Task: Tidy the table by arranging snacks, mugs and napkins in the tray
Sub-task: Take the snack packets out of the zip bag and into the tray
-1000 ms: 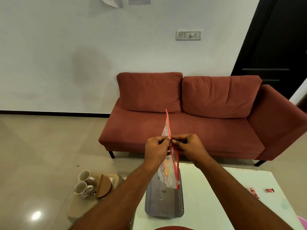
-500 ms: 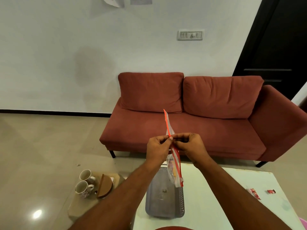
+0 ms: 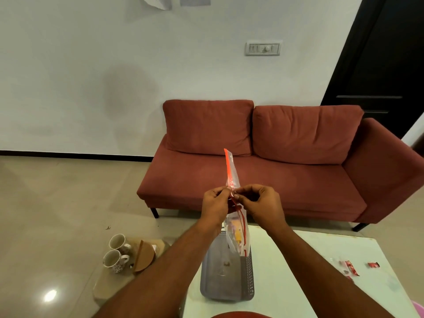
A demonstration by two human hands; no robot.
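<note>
The left hand [image 3: 216, 203] and right hand [image 3: 261, 206] pinch the bag [image 3: 232, 173] at its red seal — probably zipping it shut — upright above the tray [image 3: 249, 271] on the desk [image 3: 286, 271], so the snacks stay in.

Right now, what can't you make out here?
Head view only:
- Clear zip bag with red seal strip: seal state, covered by left hand and right hand.
- Its yellow contents: blurred through plastic.
- Brown speck in grey perforated tray: too small.
- Red wrappers: print too small.
</note>
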